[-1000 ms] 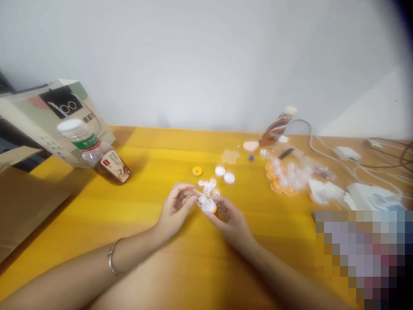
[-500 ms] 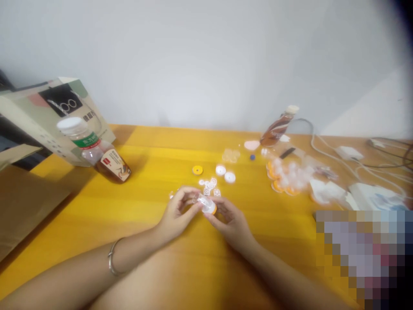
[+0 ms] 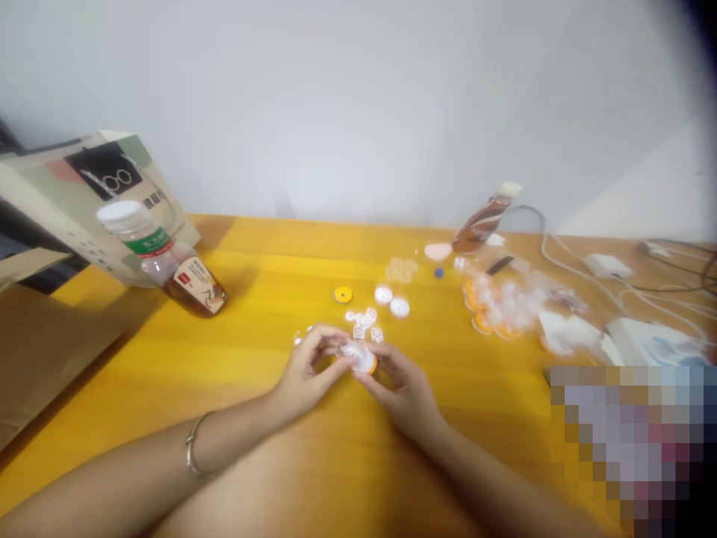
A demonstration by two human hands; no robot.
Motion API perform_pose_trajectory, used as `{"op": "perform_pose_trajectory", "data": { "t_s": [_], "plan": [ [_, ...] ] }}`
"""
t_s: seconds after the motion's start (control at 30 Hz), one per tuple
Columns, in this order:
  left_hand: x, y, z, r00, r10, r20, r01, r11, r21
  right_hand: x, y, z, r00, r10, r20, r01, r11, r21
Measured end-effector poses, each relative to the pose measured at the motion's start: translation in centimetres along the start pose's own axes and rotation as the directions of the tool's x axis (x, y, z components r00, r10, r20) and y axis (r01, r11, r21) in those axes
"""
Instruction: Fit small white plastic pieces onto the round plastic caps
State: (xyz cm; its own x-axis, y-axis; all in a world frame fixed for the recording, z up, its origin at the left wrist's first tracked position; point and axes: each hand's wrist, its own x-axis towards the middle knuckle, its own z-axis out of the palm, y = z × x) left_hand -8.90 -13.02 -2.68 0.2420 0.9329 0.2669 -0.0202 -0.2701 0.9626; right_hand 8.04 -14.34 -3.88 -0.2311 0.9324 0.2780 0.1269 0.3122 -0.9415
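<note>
Between both hands is a small clear plastic container [image 3: 358, 357] with an orange base, lying tilted on its side above the table. My left hand [image 3: 314, 371] grips its clear end with thumb and fingers. Around the orange end, my right hand [image 3: 400, 385] is closed. Just beyond the fingers lie several white perforated plastic pieces [image 3: 365, 323]. Farther back rest a yellow disc [image 3: 343, 295] with a centre hole and two white discs [image 3: 399, 307]. Small white bits [image 3: 297, 338] show beside my left hand, partly hidden by it.
At left stand a large tea bottle [image 3: 182, 261], a paper bag [image 3: 106, 209] and a cardboard box [image 3: 50, 351]. To the right are a brown drink bottle [image 3: 482, 224], a cluster of clear containers with orange parts [image 3: 504, 306], white cables [image 3: 582, 261] and a blue cap [image 3: 439, 273].
The clear container's end has shifted slightly between my fingers. Both hands keep nearly the same place, and the things on the table have not moved.
</note>
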Motion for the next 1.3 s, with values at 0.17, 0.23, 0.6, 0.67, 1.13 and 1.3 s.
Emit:
{"op": "perform_pose_trajectory", "data": {
  "t_s": [0.17,0.23,0.6,0.67,1.13,1.3],
  "plan": [
    [-0.1,0.2,0.0,0.999,-0.036,-0.031,0.037,0.999,0.027,0.0,-0.1,0.0,0.996,-0.091,-0.009,0.091,0.994,-0.064],
    [-0.1,0.3,0.0,0.997,-0.066,-0.038,0.067,0.997,0.033,-0.1,-0.3,0.0,0.99,-0.14,-0.016,0.137,0.985,-0.109],
    [-0.5,0.0,-0.4,0.99,-0.119,-0.074,0.125,0.988,0.088,-0.6,-0.9,0.1,0.902,-0.43,-0.037,0.388,0.845,-0.369],
    [-0.5,0.0,-0.4,0.993,-0.098,-0.067,0.104,0.989,0.101,-0.5,-0.9,0.1,0.897,-0.44,-0.042,0.395,0.84,-0.372],
    [-0.2,0.0,-0.9,0.979,0.151,0.14,-0.157,0.987,0.035,-0.6,-1.2,0.3,0.997,0.083,-0.004,-0.082,0.989,0.121],
    [-0.1,0.0,-1.1,0.975,0.17,0.146,-0.178,0.983,0.049,0.0,-2.2,0.2,0.971,0.225,0.084,-0.24,0.906,0.349]
  ]
}}
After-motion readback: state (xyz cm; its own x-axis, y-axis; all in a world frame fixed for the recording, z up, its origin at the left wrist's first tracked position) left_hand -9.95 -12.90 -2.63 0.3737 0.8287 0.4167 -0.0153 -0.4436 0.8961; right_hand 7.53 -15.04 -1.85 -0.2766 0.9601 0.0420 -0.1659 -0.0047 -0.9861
